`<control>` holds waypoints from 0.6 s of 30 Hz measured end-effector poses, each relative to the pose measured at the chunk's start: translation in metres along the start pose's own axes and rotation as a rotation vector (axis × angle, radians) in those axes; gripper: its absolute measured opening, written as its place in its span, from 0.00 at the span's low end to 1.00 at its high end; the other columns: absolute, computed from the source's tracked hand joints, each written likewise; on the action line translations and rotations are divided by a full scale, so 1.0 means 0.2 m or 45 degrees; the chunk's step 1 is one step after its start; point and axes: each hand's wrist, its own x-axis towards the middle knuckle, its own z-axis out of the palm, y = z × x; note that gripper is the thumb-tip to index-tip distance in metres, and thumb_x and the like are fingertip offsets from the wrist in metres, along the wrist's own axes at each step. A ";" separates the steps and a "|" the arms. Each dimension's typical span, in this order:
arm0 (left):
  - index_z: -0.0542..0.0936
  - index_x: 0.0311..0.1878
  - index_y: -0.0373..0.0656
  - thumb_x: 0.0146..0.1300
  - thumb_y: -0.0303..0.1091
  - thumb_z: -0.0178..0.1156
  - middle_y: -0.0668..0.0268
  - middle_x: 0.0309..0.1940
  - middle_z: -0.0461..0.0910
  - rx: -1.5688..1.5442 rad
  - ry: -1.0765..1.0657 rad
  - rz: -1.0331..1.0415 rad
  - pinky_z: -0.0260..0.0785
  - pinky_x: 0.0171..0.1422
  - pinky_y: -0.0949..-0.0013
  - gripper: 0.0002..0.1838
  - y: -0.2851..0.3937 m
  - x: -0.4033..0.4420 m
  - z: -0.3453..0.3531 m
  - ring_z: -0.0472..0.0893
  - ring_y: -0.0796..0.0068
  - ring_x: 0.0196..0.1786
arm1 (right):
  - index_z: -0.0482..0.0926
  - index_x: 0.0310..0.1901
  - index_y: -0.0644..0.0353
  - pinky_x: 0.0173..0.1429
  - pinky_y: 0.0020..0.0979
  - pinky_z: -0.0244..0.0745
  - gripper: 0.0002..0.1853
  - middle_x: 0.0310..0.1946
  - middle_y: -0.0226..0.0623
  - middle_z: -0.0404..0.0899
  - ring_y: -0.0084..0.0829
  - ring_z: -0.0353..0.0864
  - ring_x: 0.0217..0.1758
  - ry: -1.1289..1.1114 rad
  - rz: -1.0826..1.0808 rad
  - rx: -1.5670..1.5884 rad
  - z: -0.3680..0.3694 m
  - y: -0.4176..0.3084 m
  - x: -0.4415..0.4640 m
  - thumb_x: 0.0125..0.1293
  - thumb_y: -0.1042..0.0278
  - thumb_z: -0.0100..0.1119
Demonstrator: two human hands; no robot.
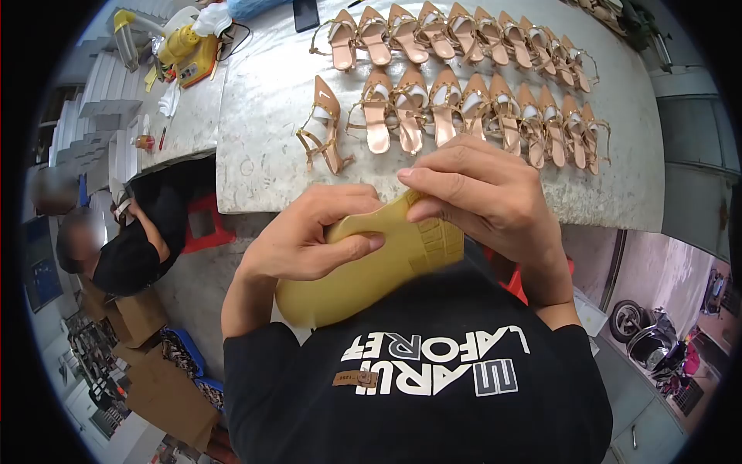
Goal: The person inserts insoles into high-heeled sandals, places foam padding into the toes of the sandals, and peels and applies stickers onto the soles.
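Note:
An olive-yellow curved, sheet-like piece (348,282) with a marked block pattern near its right end is held in front of my chest; its exact kind is unclear. My left hand (317,232) grips its upper left part, the thumb lying across the near face. At the upper right corner my right hand (487,197) pinches the edge between thumb and fingers. Just beyond my hands, two rows of tan pointed strappy sandals (375,112) stand on the table. One sandal (323,127) with a white mark on its toe sits apart at the left of the front row.
The pale worktable (259,155) spans the area ahead. A yellow device (197,62) and a dark phone (306,15) lie toward the back left. Left of me, another person (131,247) sits by a red stool (207,224). Cardboard boxes (166,387) are at lower left.

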 end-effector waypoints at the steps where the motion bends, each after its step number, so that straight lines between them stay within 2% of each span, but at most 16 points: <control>1: 0.80 0.52 0.36 0.65 0.27 0.64 0.60 0.34 0.80 0.024 0.002 0.025 0.69 0.41 0.66 0.13 0.02 0.00 0.02 0.79 0.67 0.35 | 0.87 0.45 0.62 0.38 0.32 0.78 0.16 0.36 0.37 0.86 0.36 0.85 0.37 -0.009 0.003 0.017 -0.02 -0.01 -0.02 0.53 0.71 0.75; 2: 0.80 0.52 0.35 0.63 0.26 0.64 0.60 0.33 0.79 0.048 0.006 0.052 0.69 0.41 0.64 0.14 0.03 0.01 0.04 0.79 0.63 0.35 | 0.88 0.44 0.62 0.36 0.32 0.76 0.16 0.34 0.36 0.86 0.34 0.84 0.34 -0.019 0.003 0.033 -0.04 -0.02 -0.04 0.53 0.71 0.76; 6: 0.80 0.53 0.36 0.64 0.27 0.65 0.57 0.36 0.80 0.149 0.009 0.132 0.70 0.41 0.61 0.14 0.07 0.05 0.13 0.80 0.57 0.37 | 0.88 0.44 0.62 0.37 0.32 0.77 0.15 0.33 0.37 0.85 0.34 0.84 0.35 -0.118 0.016 0.017 -0.10 -0.03 -0.09 0.53 0.72 0.75; 8: 0.80 0.53 0.37 0.66 0.27 0.64 0.54 0.37 0.80 0.560 0.307 0.113 0.71 0.41 0.59 0.13 0.14 0.09 0.22 0.80 0.51 0.38 | 0.88 0.44 0.62 0.38 0.32 0.77 0.15 0.33 0.37 0.85 0.35 0.84 0.36 -0.095 0.009 0.005 -0.10 -0.02 -0.10 0.53 0.73 0.76; 9: 0.81 0.54 0.37 0.68 0.28 0.63 0.52 0.34 0.81 0.606 0.334 0.160 0.72 0.39 0.59 0.13 0.14 0.11 0.25 0.81 0.49 0.35 | 0.88 0.44 0.62 0.38 0.32 0.77 0.15 0.33 0.37 0.85 0.35 0.84 0.36 -0.104 0.006 0.009 -0.11 -0.03 -0.11 0.53 0.73 0.76; 10: 0.81 0.54 0.37 0.68 0.28 0.63 0.52 0.34 0.81 0.603 0.349 0.157 0.72 0.39 0.59 0.13 0.14 0.12 0.26 0.81 0.49 0.35 | 0.88 0.44 0.62 0.39 0.33 0.78 0.15 0.33 0.37 0.85 0.36 0.84 0.37 -0.007 -0.028 -0.055 -0.12 -0.03 -0.11 0.52 0.73 0.76; 12: 0.81 0.56 0.39 0.69 0.27 0.61 0.53 0.30 0.82 0.206 0.388 -0.052 0.72 0.35 0.61 0.14 0.16 0.14 0.27 0.82 0.50 0.30 | 0.88 0.44 0.62 0.39 0.33 0.78 0.16 0.33 0.37 0.85 0.36 0.84 0.38 0.081 -0.064 -0.109 -0.14 -0.04 -0.12 0.52 0.73 0.76; 14: 0.81 0.57 0.40 0.69 0.26 0.61 0.53 0.28 0.83 0.258 0.357 -0.054 0.72 0.32 0.61 0.14 0.18 0.14 0.27 0.82 0.51 0.27 | 0.88 0.45 0.61 0.40 0.34 0.78 0.17 0.35 0.37 0.86 0.37 0.84 0.39 0.118 -0.173 -0.222 -0.18 -0.06 -0.13 0.51 0.72 0.76; 15: 0.82 0.56 0.40 0.69 0.26 0.60 0.53 0.28 0.83 0.218 0.371 0.038 0.73 0.33 0.61 0.14 0.17 0.14 0.30 0.83 0.51 0.28 | 0.88 0.45 0.61 0.40 0.34 0.78 0.17 0.35 0.37 0.86 0.37 0.84 0.39 0.115 -0.160 -0.218 -0.20 -0.07 -0.15 0.51 0.72 0.76; 16: 0.82 0.56 0.40 0.70 0.25 0.60 0.53 0.29 0.83 0.177 0.384 0.133 0.73 0.33 0.61 0.13 0.16 0.14 0.32 0.83 0.52 0.28 | 0.88 0.45 0.60 0.39 0.34 0.78 0.18 0.35 0.37 0.86 0.37 0.84 0.40 0.055 -0.173 -0.281 -0.21 -0.07 -0.16 0.50 0.72 0.76; 18: 0.82 0.55 0.40 0.69 0.24 0.60 0.53 0.29 0.83 0.254 0.375 0.141 0.73 0.33 0.60 0.13 0.19 0.15 0.33 0.83 0.52 0.29 | 0.88 0.46 0.60 0.39 0.34 0.78 0.18 0.36 0.37 0.86 0.38 0.84 0.40 -0.011 -0.173 -0.344 -0.23 -0.08 -0.17 0.50 0.72 0.75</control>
